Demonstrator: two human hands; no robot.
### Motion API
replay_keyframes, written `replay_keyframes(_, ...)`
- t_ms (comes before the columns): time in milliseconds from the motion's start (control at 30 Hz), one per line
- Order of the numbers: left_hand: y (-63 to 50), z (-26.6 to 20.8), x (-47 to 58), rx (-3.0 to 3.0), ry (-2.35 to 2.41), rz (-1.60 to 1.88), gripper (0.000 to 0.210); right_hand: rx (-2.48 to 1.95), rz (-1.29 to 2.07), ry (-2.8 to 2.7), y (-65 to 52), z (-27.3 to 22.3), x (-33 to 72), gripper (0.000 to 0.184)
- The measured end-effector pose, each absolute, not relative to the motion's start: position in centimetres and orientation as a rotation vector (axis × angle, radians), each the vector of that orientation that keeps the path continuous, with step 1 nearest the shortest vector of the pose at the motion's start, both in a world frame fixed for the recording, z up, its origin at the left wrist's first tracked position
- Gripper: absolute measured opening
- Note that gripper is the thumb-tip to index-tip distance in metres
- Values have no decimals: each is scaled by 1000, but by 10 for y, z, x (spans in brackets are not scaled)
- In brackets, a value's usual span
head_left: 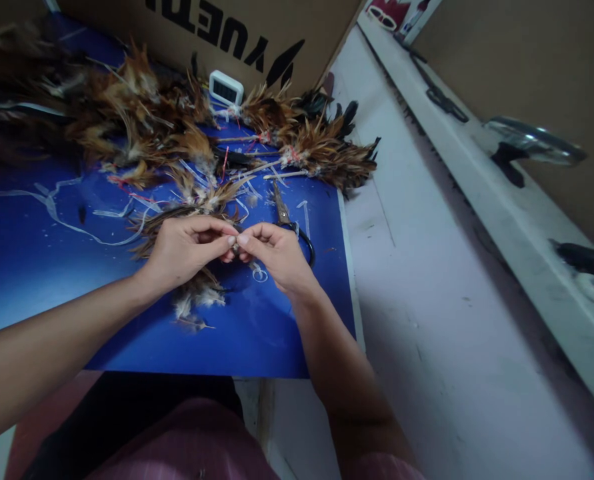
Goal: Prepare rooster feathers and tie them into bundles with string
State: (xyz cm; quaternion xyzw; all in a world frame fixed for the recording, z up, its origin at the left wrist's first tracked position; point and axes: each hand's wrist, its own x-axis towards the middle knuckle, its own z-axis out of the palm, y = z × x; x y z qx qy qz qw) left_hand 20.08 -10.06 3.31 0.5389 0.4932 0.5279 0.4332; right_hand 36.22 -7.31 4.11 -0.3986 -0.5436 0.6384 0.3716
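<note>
My left hand and my right hand meet over the blue table, thumbs and forefingers pinched tip to tip. A small brownish bit of feather shows between the fingertips; most of it is hidden. Behind and left of my left hand spreads a fan of brown feathers. Below that hand, pale fluffy feathers lie on the table. Scissors with dark handles lie just beyond my right hand, partly covered by it. A small clear ring of plastic strip is beside my right fingers.
Tied feather bundles lie at the back right, and a large loose heap at the back left. A white device stands before a cardboard box. Plastic strips litter the blue tabletop. A white wall borders it.
</note>
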Motion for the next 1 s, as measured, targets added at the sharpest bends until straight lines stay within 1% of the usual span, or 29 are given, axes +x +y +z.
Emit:
replay_keyframes(333, -100, 30, 199, 1450, 1247, 1285, 11, -1037, 1516, -1489, -73, 38, 362, 18)
replay_keyframes(633, -99, 23, 191, 1731, 1300, 1202, 13, -1049, 1433, -1552, -75, 37, 360, 19)
replay_keyframes(867, -99, 30, 192, 1868, 1338, 1127, 14, -1027, 1481, -1504, -73, 35, 359, 19)
replay_keyframes(1000, -99, 32, 192, 1937, 1361, 1080, 15, -1021, 1441, -1542, -73, 34, 360, 21)
